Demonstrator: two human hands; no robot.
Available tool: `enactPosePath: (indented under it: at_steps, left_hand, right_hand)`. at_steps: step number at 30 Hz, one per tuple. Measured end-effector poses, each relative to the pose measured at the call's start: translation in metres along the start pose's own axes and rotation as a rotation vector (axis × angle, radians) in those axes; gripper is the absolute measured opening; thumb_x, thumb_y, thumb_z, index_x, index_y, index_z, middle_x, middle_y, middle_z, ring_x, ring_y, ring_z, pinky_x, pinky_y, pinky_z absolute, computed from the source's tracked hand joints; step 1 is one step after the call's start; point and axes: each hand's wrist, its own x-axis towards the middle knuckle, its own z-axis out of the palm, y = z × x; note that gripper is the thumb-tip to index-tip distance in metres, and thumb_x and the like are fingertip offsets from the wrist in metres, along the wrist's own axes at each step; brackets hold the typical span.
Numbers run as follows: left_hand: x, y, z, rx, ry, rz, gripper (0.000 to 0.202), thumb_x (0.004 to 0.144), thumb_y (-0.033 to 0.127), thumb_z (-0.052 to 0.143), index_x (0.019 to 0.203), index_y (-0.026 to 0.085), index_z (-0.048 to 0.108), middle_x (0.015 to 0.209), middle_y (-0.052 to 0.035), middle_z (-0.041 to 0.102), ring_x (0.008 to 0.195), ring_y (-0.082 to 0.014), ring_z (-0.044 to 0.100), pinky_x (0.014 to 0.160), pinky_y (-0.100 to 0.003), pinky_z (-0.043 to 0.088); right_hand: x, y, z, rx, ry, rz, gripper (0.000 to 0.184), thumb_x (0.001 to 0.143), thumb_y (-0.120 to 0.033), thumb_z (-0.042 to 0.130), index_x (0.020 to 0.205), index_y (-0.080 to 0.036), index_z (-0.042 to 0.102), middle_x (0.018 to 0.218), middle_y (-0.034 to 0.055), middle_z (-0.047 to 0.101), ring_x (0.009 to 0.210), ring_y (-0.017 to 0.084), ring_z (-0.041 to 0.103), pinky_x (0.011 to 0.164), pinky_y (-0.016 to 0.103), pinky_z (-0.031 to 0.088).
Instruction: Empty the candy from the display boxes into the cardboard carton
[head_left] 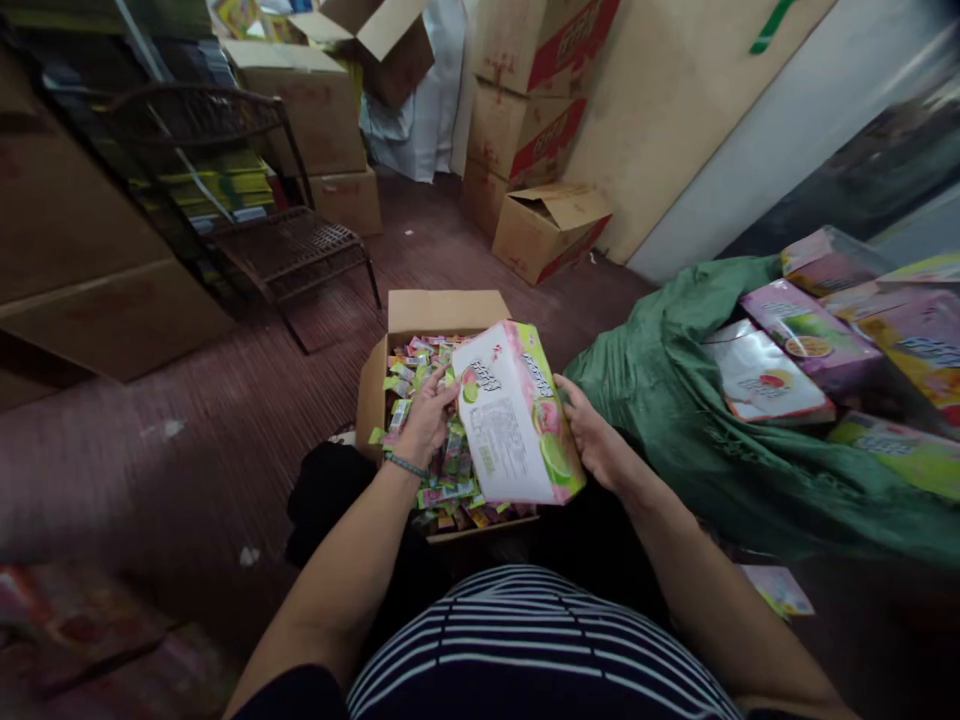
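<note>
Both my hands hold a white, pink and green candy box above an open cardboard carton on the floor. My left hand grips the box's left end with curled fingers, a green bracelet on its wrist. The right side of the box is clasped by my right hand. Inside the carton lie several small wrapped candies in pink, green and yellow.
A green sack at the right holds several more candy boxes. Stacked cardboard boxes stand at the back, with a small open one on the floor. A dark metal rack and big cartons are at the left.
</note>
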Motion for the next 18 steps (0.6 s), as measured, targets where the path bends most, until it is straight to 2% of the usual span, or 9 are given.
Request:
enactPosePath:
  at_steps: [2,4,7,10,12,14,16,18]
  left_hand:
    - [-0.002,-0.002,0.001,0.08,0.008,0.076,0.074,0.055,0.03,0.093,0.121,0.014,0.065,0.066,0.0045,0.063,0.052,-0.0085,0.05,0.052,-0.02,0.043]
    - [-0.003,-0.001,0.001,0.192,-0.014,0.133,0.078,0.06,0.04,0.09,0.128,0.014,0.062,0.07,0.0022,0.064,0.059,-0.0117,0.056,0.06,-0.023,0.048]
    - [-0.005,0.005,-0.004,0.512,0.003,0.268,0.072,0.074,0.05,0.078,0.134,0.015,0.059,0.084,-0.004,0.069,0.079,-0.0187,0.065,0.078,-0.032,0.053]
    - [-0.009,0.015,-0.009,1.0,0.137,0.396,0.064,0.081,0.048,0.071,0.133,0.013,0.061,0.11,-0.0144,0.069,0.105,-0.0269,0.064,0.096,-0.041,0.05]
    - [-0.012,0.019,-0.009,1.347,0.253,0.337,0.065,0.08,0.046,0.07,0.134,0.01,0.062,0.132,-0.0231,0.059,0.126,-0.0364,0.053,0.108,-0.051,0.041]
    - [-0.012,0.019,-0.009,1.616,0.361,0.182,0.073,0.08,0.051,0.069,0.139,0.01,0.059,0.146,-0.0291,0.044,0.136,-0.0469,0.04,0.109,-0.063,0.035]
    - [-0.01,0.017,-0.01,1.733,0.414,0.047,0.08,0.082,0.061,0.064,0.146,0.014,0.053,0.152,-0.0292,0.035,0.137,-0.0518,0.036,0.105,-0.069,0.035]
    - [-0.005,0.014,-0.014,1.772,0.42,-0.04,0.082,0.082,0.069,0.059,0.147,0.019,0.051,0.155,-0.025,0.033,0.136,-0.0518,0.036,0.104,-0.069,0.036]
  right_hand:
    - [-0.007,0.012,0.003,-0.274,0.132,-0.082,0.13,0.057,-0.064,0.089,0.16,-0.023,0.023,0.141,0.0146,0.055,0.129,0.035,0.055,0.115,0.056,0.039]
    - [-0.011,0.021,0.003,-0.386,0.237,-0.158,0.13,0.053,-0.053,0.094,0.159,-0.02,0.026,0.139,0.0154,0.056,0.128,0.035,0.054,0.117,0.057,0.037]
    - [-0.016,0.021,-0.013,-0.142,0.38,-0.24,0.109,0.061,-0.049,0.089,0.152,-0.02,0.037,0.132,0.0127,0.062,0.117,0.033,0.062,0.104,0.055,0.051]
    - [-0.025,0.008,-0.054,0.167,0.47,-0.25,0.079,0.07,-0.047,0.082,0.138,-0.021,0.052,0.129,0.0097,0.065,0.114,0.032,0.065,0.097,0.05,0.057]
    - [-0.036,0.002,-0.085,0.272,0.465,-0.19,0.06,0.076,-0.051,0.075,0.125,-0.019,0.062,0.124,0.0105,0.068,0.117,0.033,0.064,0.1,0.05,0.056]
    - [-0.049,0.002,-0.112,0.329,0.451,-0.121,0.052,0.081,-0.056,0.067,0.117,-0.018,0.065,0.119,0.0123,0.07,0.119,0.033,0.063,0.103,0.051,0.054]
    - [-0.064,0.007,-0.132,0.359,0.413,-0.066,0.054,0.086,-0.06,0.059,0.118,-0.016,0.065,0.119,0.0136,0.07,0.12,0.033,0.063,0.106,0.052,0.051]
    - [-0.08,0.013,-0.148,0.369,0.364,-0.007,0.061,0.09,-0.065,0.049,0.121,-0.015,0.064,0.12,0.0149,0.069,0.12,0.033,0.063,0.106,0.053,0.049]
